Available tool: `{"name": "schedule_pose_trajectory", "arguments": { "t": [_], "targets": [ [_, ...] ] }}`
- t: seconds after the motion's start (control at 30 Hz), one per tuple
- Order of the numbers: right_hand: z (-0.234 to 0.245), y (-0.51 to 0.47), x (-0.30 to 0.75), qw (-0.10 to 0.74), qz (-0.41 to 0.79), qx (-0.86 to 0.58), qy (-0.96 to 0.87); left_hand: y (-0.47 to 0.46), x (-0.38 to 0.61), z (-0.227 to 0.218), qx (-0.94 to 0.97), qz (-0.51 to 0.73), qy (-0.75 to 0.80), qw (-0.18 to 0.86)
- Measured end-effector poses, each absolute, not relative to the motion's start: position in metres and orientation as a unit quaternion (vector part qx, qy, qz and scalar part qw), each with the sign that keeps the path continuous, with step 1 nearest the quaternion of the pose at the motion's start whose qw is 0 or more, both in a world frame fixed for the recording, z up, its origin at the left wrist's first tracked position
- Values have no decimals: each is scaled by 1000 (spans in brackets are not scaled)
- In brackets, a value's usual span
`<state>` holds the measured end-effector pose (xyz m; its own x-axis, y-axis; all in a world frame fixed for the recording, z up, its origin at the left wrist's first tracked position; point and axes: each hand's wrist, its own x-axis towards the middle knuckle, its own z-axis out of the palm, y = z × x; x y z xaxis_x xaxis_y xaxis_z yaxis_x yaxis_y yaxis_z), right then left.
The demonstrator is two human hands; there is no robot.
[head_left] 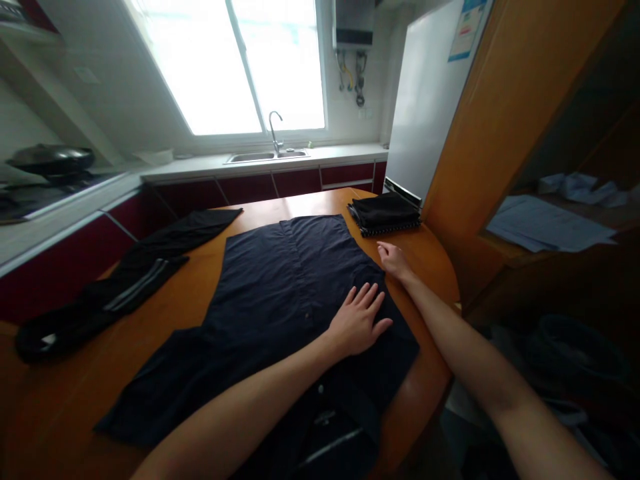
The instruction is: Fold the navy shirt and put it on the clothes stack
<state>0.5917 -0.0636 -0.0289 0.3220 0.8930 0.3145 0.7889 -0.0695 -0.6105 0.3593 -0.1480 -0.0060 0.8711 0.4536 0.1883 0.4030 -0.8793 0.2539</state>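
A dark navy short-sleeved shirt point(270, 280) lies spread on the wooden table point(420, 393), its collar toward me and its hem at the far side. My left hand point(357, 321) rests flat on the shirt's right part, fingers spread. Just past the shirt's right edge, my right hand point(395, 261) is closed, its fingers curled in; no cloth shows in them. Beyond it sits a stack of folded black clothes point(385, 212). Black trousers point(145, 267) with pale stripes lie along the table's left side.
A counter point(195, 167) with a sink point(250, 158) and tap runs under the window. A wok point(50, 160) stands on the stove at left. The fridge point(425, 87) and a wooden cabinet point(480, 133) holding papers point(545, 223) rise at right.
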Motion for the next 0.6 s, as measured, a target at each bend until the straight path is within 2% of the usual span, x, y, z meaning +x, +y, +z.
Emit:
{"name": "schedule_pose_trajectory", "arguments": {
  "t": [0.13, 0.3, 0.37, 0.6],
  "targets": [
    [-28, -66, 577, 368, 77, -670, -640, -144, 358, -13, 968, 103, 207, 97],
    [-35, -66, 570, 224, 65, -723, -650, -145, 359, -13, 969, 105, 205, 92],
    [-37, -64, 574, 201, 54, -766, -608, -146, 359, -13, 969, 104, 202, 91],
    [-33, -63, 591, 291, 20, -764, -575, -150, 359, -2, 973, 133, 170, 82]
  ]
}}
